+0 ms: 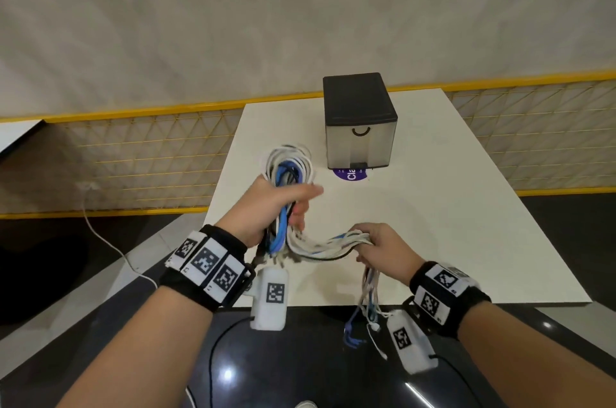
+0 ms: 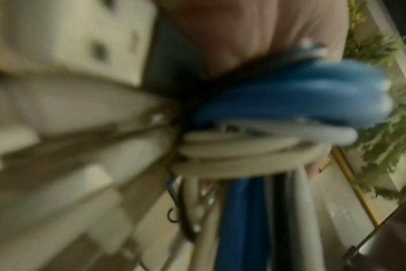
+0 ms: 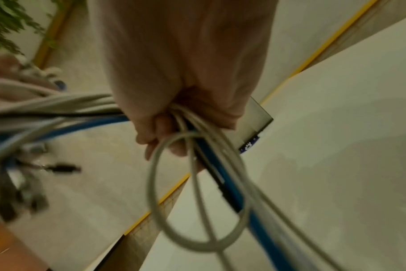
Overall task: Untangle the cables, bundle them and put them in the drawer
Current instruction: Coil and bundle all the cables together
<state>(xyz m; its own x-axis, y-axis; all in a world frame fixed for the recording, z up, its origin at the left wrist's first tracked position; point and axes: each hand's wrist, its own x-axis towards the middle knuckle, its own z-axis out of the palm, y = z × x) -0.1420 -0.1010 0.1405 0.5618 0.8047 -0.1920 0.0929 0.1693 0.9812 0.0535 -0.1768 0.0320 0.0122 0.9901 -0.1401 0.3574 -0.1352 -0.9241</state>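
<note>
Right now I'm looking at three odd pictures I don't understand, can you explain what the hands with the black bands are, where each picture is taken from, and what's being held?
No machine here: a person works with bare hands, wearing wrist bands that carry small cameras. The wide picture comes from a camera on the head, looking down. The other two look along each hand from the wrists; the left one is blurred. The left hand grips a looped bundle of cables, white, blue and black. The right hand grips the loose ends trailing from it, which hang past the table edge. On the table stands a small drawer box, its drawer closed, partly over a purple sticker.
</note>
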